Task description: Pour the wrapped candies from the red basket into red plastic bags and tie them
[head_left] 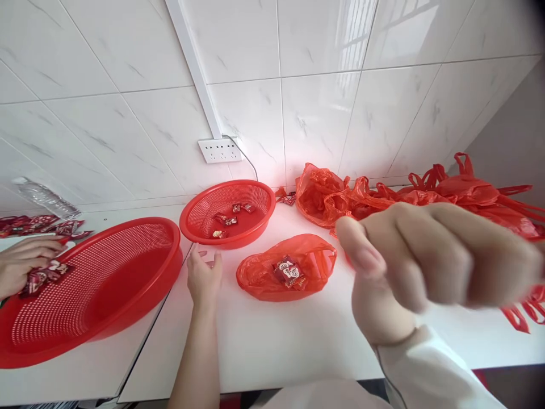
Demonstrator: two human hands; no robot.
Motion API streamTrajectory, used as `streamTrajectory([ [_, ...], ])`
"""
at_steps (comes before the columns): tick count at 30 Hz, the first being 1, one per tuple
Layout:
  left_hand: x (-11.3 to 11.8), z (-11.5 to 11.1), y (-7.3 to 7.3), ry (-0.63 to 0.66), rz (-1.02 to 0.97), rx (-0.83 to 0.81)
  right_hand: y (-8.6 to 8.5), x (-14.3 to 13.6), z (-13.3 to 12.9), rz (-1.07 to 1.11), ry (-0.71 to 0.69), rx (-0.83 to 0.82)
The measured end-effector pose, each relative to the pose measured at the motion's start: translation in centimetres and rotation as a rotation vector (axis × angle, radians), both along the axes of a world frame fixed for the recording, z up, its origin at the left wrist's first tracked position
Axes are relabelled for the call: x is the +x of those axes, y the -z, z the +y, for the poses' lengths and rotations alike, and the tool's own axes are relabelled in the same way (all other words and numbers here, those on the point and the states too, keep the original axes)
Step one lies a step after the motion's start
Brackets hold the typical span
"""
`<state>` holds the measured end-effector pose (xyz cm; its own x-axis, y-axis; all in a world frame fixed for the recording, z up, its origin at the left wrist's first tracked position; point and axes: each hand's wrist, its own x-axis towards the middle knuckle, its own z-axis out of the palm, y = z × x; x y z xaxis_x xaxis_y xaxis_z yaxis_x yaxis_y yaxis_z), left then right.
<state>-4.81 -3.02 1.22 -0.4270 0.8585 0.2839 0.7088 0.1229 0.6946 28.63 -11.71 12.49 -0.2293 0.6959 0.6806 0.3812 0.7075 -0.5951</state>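
Observation:
My left hand (205, 275) is beside the near rim of the smaller red basket (227, 241), its fingers apart and nothing visible in them. Several small wrapped packets (232, 221) lie in that basket. My right hand (426, 261) is raised close to the camera, slightly blurred. Its fingers are curled in, and the inside of the fist is hidden. Between my hands, a red plastic bag (255, 275) lies on the table with dark red and white packets (290, 272) in or on it.
At the left edge, another person's hand (19, 264) grips red packets (45, 278) over a larger red basket (114, 295). Behind it lie a clear plastic bottle (46, 197) and more packets. Red plastic bags (323, 193) are heaped at right. A socket strip (220, 150) is on the tiled wall.

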Motion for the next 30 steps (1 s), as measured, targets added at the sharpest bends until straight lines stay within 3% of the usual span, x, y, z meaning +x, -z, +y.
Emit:
streamTrajectory([
  [3, -0.1, -2.2, 0.3, 0.064, 0.049, -0.164, -0.4, 0.3, 1.9, 0.072, -0.137, -0.108],
  [5, 0.1, -3.6, 1.3, 0.147, -0.018, -0.278, 0.2, 0.5, 3.0, -0.038, -0.138, -0.241],
  [9, 1.0, -5.1, 3.5, 0.247, -0.207, -0.360, 3.8, 0.7, 4.5, -0.662, 0.233, -0.513],
  [12, 1.7, -5.2, 3.6, 0.257, -0.260, -0.293, 5.9, 1.1, 5.2, -0.979, 0.459, -0.671],
  [15, 2.2, -4.9, 1.6, 0.241, -0.351, -0.156, 5.5, 2.1, 5.3, -0.828, 0.452, -0.659],
  [19, 2.6, -4.0, -3.8, 0.260, -0.563, 0.075, 2.9, 3.1, 5.4, -0.158, 0.315, -0.519],
  [22, 3.1, -3.3, -8.0, 0.389, -0.695, 0.290, 1.6, 2.9, 5.7, 0.341, 0.271, -0.364],
  [24, 3.7, -2.8, -10.1, 0.547, -0.814, 0.363, 1.0, 2.1, 6.0, 0.538, 0.229, -0.274],
  [27, 4.9, -2.1, -11.9, 0.714, -0.970, 0.430, 0.6, 0.4, 6.5, 0.641, 0.213, -0.184],
  [30, 5.6, -1.1, -12.5, 0.800, -1.058, 0.463, 0.7, -1.1, 7.0, 0.690, 0.296, -0.064],
])
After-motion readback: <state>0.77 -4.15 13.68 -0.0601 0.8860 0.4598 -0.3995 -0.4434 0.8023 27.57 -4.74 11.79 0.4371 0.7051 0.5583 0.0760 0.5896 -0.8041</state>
